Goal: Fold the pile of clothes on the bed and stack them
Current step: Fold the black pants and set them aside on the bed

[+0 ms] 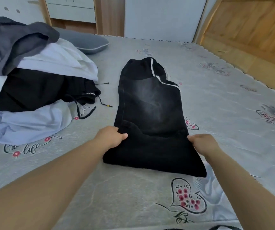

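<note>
The word "life" [31, 147] was printed in script on the grey sheet [216, 90] at the near left; other writing could not be read. One pair of black jeans [151, 117] was laid lengthwise mid-bed, its near left edge pinched by the left hand [111, 136] and its near right edge by the right hand [203, 143]. One unfolded pile [33, 83] was seen far left, and beyond it one grey pillow [87, 41].

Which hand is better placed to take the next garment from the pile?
Left. The left hand grips the black trousers' edge nearest the pile; the right hand grips the far edge.
</note>
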